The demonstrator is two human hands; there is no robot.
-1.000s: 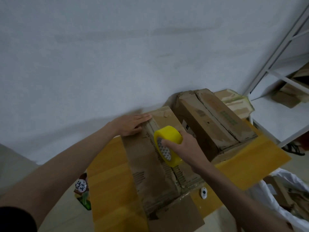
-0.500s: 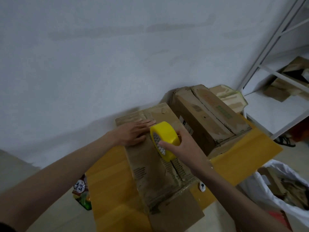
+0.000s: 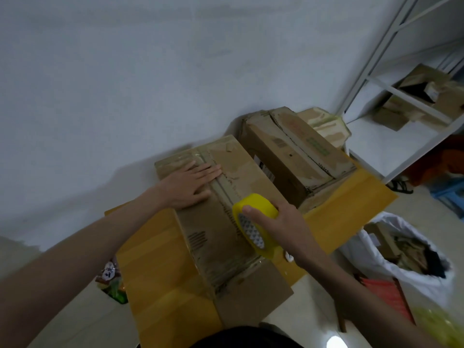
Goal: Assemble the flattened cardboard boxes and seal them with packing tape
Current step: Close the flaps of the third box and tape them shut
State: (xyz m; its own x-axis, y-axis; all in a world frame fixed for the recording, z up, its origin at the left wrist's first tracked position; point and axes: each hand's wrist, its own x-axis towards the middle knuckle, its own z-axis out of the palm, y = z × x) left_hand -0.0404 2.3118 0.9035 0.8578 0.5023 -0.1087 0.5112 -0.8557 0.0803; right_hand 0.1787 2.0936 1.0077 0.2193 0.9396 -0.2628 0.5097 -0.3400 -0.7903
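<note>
A worn brown cardboard box lies lengthwise on a yellow wooden table, top flaps closed. My left hand presses flat with straight fingers on the box's far end, across the centre seam. My right hand grips a yellow roll of packing tape held against the seam near the box's middle. A clear strip of tape runs along the seam from the far end to the roll. One flap hangs loose at the box's near end.
A second assembled cardboard box stands to the right on the table, with another one behind it. White shelving holding cartons is at the far right. A white bag of scraps sits on the floor.
My right hand has drawn the tape roll toward me along the seam. My left hand now lies flat on the far end, where the fresh tape lies.
</note>
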